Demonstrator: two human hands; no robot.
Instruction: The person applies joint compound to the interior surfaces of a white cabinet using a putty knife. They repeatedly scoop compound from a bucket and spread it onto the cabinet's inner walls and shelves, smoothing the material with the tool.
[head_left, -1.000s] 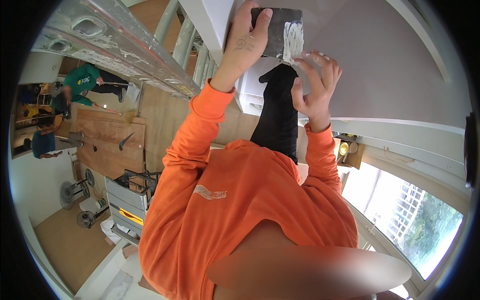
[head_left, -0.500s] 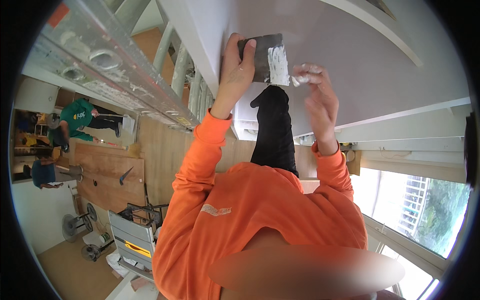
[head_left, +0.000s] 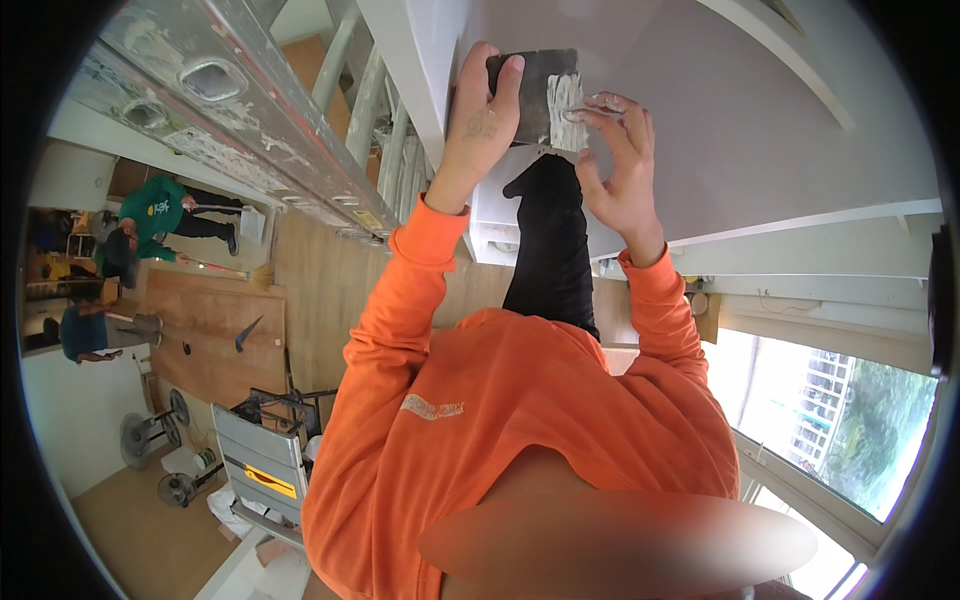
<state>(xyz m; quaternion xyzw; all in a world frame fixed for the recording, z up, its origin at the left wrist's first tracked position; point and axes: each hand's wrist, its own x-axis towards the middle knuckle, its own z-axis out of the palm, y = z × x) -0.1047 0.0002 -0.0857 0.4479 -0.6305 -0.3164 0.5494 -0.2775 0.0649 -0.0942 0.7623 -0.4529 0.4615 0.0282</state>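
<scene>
A dark, flat square plate is gripped at its left edge by my left hand, with the thumb lying over its face. White, ridged paste coats the plate's right side. My right hand is raised beside that edge, its fingers bent but apart, and its fingertips reach the paste. White smears show on those fingers. Whether a little paste sits under the fingertips, I cannot make out.
A paint-spattered metal ladder stands close on my left. A grey panel spans the area beyond my hands. Two people are at lower left, one in green with a broom. Fans and a folding platform stand nearby.
My right hand has moved left, and its fingertips have come from beside the plate onto the paste. The plate has shifted slightly up and right with my left hand.
</scene>
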